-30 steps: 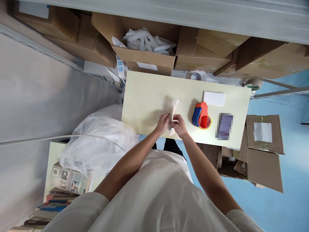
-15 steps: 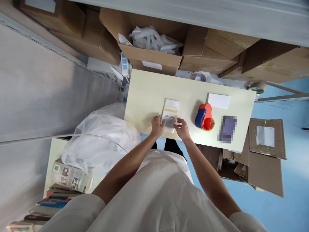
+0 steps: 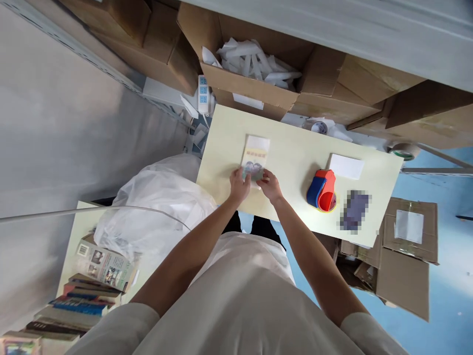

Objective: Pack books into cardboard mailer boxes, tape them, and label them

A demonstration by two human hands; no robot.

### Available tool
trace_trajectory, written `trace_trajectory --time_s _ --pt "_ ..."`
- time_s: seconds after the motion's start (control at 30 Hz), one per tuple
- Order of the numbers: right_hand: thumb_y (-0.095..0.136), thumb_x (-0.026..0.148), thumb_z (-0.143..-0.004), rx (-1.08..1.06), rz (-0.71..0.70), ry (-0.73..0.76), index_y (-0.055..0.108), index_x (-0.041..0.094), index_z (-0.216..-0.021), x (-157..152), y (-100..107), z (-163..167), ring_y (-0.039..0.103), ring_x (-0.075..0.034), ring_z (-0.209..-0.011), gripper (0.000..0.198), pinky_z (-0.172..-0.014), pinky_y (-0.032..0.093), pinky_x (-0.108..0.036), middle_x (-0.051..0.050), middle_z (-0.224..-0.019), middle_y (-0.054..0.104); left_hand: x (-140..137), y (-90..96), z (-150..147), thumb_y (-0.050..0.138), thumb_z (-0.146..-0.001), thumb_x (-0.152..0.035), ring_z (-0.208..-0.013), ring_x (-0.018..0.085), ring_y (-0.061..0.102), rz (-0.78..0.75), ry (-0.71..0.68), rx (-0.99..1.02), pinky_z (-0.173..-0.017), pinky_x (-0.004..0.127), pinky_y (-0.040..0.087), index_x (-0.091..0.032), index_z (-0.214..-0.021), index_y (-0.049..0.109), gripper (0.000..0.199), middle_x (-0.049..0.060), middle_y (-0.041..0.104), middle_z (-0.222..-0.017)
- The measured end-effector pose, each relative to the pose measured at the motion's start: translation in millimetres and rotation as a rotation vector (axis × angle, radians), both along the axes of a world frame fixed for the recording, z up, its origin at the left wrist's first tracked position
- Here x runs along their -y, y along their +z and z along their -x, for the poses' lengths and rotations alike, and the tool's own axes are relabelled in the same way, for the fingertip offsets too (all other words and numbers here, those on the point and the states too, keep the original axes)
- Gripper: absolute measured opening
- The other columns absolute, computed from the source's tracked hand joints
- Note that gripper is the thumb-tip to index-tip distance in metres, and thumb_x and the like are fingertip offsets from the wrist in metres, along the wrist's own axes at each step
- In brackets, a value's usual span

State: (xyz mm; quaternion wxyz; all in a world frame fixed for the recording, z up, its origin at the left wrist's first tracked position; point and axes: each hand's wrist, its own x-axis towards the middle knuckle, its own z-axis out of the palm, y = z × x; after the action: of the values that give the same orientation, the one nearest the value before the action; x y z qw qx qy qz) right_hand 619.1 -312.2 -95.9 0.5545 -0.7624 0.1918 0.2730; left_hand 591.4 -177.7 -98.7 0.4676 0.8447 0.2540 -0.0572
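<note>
A small book (image 3: 254, 157) with a pale illustrated cover lies on the cream table, a blank white strip showing along its far end. I cannot tell whether that strip is a sleeve or a sheet beneath. My left hand (image 3: 240, 186) grips the near left side, its thumb over the cover. At the near right corner, my right hand (image 3: 270, 186) pinches the edge with bent fingers. To the right stands a red and blue tape dispenser (image 3: 322, 191), apart from both hands. Behind it is a white rectangular card or pad (image 3: 346, 166).
A blurred-out dark object (image 3: 354, 209) lies at the table's right end. Cardboard boxes, one with white scraps (image 3: 254, 59), line the back under a shelf beam. A plastic bag (image 3: 155, 197) bulges at left, near stacked books (image 3: 77, 305). An open carton (image 3: 402, 276) sits at right.
Both hands and the book have shifted toward the back of the table and slightly left. The camera view has turned a little, tilting the table in the picture.
</note>
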Motion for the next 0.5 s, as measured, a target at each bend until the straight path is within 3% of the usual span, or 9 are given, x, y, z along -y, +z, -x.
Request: trace_trajectory --time_s 0.27,0.5 --pt "0.064 0.028 -0.065 0.146 -0.202 0.096 0.049 0.023 -0.130 -76 -25 -86 0.058 -0.025 -0.106 0.067 -0.088 0.049 -0.043 -0.009 -0.125 0.055 -76 -7.1 -86 0.048 -0.086 -0.055 -0.121 0.024 0.051 0.080 0.171 0.198 -0.105 0.038 0.036 -0.019 -0.121 0.053 0.051 0.012 0.058 -0.125" --pt "0.067 0.026 -0.064 0.222 -0.249 0.104 0.049 0.025 -0.129 -94 -35 -103 0.051 -0.027 -0.120 0.068 -0.095 0.046 -0.046 -0.007 -0.129 0.053 -96 -8.7 -105 0.047 -0.089 -0.050 -0.125 0.021 0.048 0.179 0.203 0.244 -0.103 0.039 0.039 -0.022 -0.130 0.046 0.049 0.010 0.050 -0.137"
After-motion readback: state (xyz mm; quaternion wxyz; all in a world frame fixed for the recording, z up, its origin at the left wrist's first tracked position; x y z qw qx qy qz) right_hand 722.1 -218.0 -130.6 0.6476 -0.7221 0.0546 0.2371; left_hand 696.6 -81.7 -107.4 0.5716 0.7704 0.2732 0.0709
